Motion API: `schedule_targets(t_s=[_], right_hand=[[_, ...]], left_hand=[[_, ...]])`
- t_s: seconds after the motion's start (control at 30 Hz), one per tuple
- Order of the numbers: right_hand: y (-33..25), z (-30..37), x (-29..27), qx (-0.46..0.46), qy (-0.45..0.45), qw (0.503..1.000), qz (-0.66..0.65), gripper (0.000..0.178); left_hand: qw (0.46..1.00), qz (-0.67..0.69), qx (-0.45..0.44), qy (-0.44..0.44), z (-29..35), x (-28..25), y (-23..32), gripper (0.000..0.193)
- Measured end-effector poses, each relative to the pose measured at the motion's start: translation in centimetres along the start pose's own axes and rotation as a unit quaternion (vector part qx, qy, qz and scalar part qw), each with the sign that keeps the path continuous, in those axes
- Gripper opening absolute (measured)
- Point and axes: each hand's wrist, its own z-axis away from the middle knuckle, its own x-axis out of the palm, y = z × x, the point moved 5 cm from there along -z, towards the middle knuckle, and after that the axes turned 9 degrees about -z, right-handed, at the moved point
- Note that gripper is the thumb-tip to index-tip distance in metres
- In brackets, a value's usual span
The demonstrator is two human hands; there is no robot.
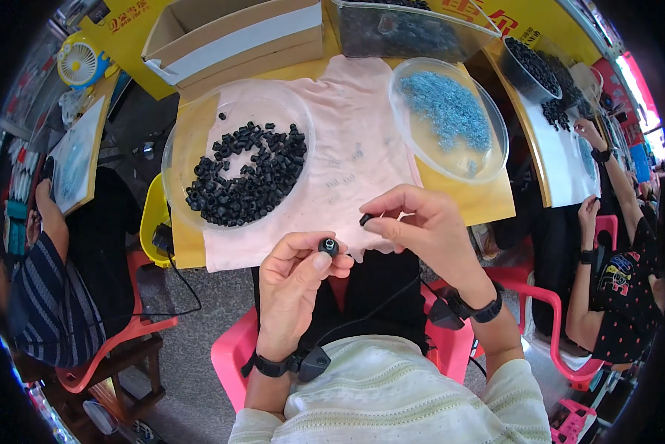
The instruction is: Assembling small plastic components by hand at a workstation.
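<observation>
Pinches a round black piece in the closed fingertips of the left hand, seemingly end-on to the camera; holds another black piece likewise in the right hand, just forward and rightward.

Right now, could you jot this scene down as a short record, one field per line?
Left hand: pinches a small round black part
Right hand: pinches a small dark piece
Left tray: round, clear, holding loose black pieces
Right tray: round, clear, holding tiny light-blue bits
Underneath: pink cloth on a yellow tabletop
Far side: cardboard box, clear plastic bin
</observation>
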Motion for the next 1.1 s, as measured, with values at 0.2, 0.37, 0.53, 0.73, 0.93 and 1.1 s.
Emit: schedule_targets(t_s=[0.2,0.37,0.53,0.73,0.93,1.1], right_hand=[[-2.7,1.7,1.2,-0.085,-0.052,0.990,-0.105,0.016],[-3.1,2.1,0.9,-0.114,-0.045,0.988,-0.090,0.015],[-3.1,2.1,0.9,-0.144,-0.044,0.988,-0.047,0.014],[-3.2,2.3,1.2,-0.243,-0.019,0.967,0.079,0.010],[-3.0,2.5,1.2,-0.223,-0.021,0.974,0.028,0.010],[-2.8,2.5,0.5,-0.183,-0.017,0.981,-0.058,0.013]], left_hand=[[0.999,-0.029,0.025,-0.007,-0.1,1.4,0.6,0.022],[0.998,-0.054,0.026,-0.007,0.1,1.9,0.7,0.023],[0.998,-0.058,0.029,-0.011,0.2,2.1,0.6,0.023],[0.989,-0.130,0.071,0.007,0.2,2.0,0.6,0.022],[0.977,-0.185,0.107,0.018,0.4,2.4,1.0,0.022],[0.988,-0.140,0.073,0.004,0.0,2.8,1.0,0.021]])
